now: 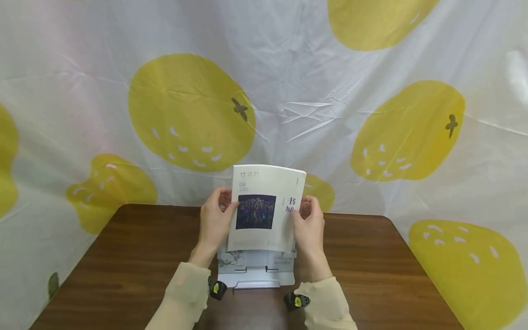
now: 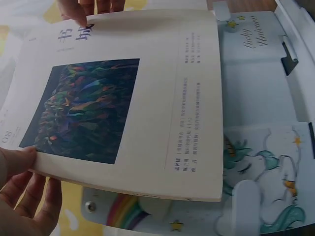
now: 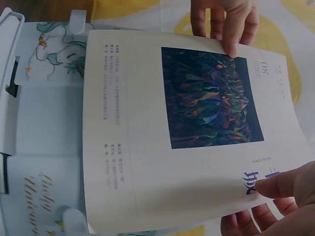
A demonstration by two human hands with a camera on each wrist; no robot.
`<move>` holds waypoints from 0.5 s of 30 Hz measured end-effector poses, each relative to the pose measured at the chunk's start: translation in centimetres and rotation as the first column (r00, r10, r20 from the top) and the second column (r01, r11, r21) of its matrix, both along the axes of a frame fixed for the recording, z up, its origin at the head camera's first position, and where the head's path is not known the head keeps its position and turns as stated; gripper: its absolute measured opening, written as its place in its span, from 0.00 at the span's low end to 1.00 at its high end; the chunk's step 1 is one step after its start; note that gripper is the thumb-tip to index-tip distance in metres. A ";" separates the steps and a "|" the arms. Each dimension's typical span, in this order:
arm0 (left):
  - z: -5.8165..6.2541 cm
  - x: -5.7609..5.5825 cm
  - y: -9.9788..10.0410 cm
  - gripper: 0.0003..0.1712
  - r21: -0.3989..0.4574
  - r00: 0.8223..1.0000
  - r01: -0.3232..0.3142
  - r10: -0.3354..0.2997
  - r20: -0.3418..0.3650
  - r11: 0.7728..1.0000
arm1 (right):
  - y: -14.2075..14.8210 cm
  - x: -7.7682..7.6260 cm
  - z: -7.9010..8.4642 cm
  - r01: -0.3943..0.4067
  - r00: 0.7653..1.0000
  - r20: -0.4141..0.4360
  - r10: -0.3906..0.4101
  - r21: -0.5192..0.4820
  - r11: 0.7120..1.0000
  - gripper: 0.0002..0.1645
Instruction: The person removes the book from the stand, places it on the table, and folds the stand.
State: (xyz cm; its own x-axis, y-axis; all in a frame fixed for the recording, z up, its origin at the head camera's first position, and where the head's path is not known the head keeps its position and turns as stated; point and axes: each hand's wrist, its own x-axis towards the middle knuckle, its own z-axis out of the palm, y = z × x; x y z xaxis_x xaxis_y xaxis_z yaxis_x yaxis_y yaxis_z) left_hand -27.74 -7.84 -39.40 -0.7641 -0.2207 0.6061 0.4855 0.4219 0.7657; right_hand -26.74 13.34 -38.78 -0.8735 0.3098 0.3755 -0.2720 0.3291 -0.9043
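Note:
Both hands hold a white magazine (image 1: 284, 192) with a dark picture on its cover, one at each side edge. My left hand (image 1: 215, 220) pinches the left edge, thumb on the cover and fingers behind. On the opposite edge my right hand (image 1: 310, 224) grips the same way, its thumb beside the large purple characters. Behind and below the magazine stands a pale blue book stand (image 1: 255, 278), printed with a unicorn and a rainbow (image 2: 125, 211). The magazine hides most of the stand's back plate. In the right wrist view, a small white clip (image 3: 78, 22) shows at the stand's lower part.
The stand rests on a dark brown wooden table (image 1: 144, 261). Behind the table hangs a white curtain (image 1: 284, 68) with large yellow fruit prints. A black strap with a yellow-marked device (image 1: 217, 288) sits at each wrist.

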 end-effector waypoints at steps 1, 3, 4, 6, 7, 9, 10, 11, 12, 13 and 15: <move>0.3 -0.1 0.1 0.16 0.010 1.000 0.004 -0.004 -0.011 1.000 | 0.1 0.0 0.4 -0.007 1.000 -0.007 0.007 0.000 1.000 0.17; 0.9 -0.2 0.3 0.16 0.023 0.999 0.016 -0.016 -0.028 1.000 | 0.4 0.1 1.0 -0.011 0.999 -0.032 0.011 0.002 1.000 0.17; 1.2 -0.3 0.4 0.16 0.027 0.999 0.027 -0.026 -0.034 0.999 | 0.5 0.1 1.4 -0.011 0.999 -0.047 0.011 -0.005 1.000 0.17; 1.7 -0.4 0.7 0.16 0.027 0.998 0.051 -0.050 -0.043 0.998 | 0.8 0.3 1.9 -0.013 0.997 -0.082 0.010 -0.033 0.999 0.18; 2.0 -0.5 0.8 0.16 0.027 0.997 0.064 -0.063 -0.045 0.998 | 1.0 0.3 2.1 -0.015 0.995 -0.097 0.010 -0.047 0.999 0.18; 2.5 -0.5 1.1 0.16 0.024 0.996 0.079 -0.077 -0.049 0.997 | 1.3 0.4 2.5 -0.022 0.992 -0.122 0.012 -0.076 0.997 0.17; 2.8 -0.5 1.2 0.16 0.025 0.995 0.083 -0.082 -0.050 0.996 | 1.5 0.4 2.7 -0.029 0.991 -0.134 0.017 -0.086 0.996 0.17; 3.1 -0.4 1.2 0.16 0.027 0.995 0.086 -0.085 -0.050 0.996 | 1.6 0.5 2.9 -0.038 0.989 -0.145 0.024 -0.095 0.995 0.17; 3.4 -0.4 1.3 0.16 0.030 0.994 0.093 -0.091 -0.053 0.995 | 1.8 0.5 3.1 -0.047 0.988 -0.153 0.031 -0.102 0.994 0.17; 3.7 -0.3 1.4 0.16 0.033 0.994 0.099 -0.097 -0.057 0.995 | 2.0 0.5 3.4 -0.053 0.986 -0.162 0.036 -0.101 0.993 0.17; 4.2 -0.2 1.5 0.16 0.033 0.992 0.111 -0.109 -0.062 0.993 | 2.3 0.6 4.0 -0.073 0.984 -0.172 0.055 -0.099 0.992 0.17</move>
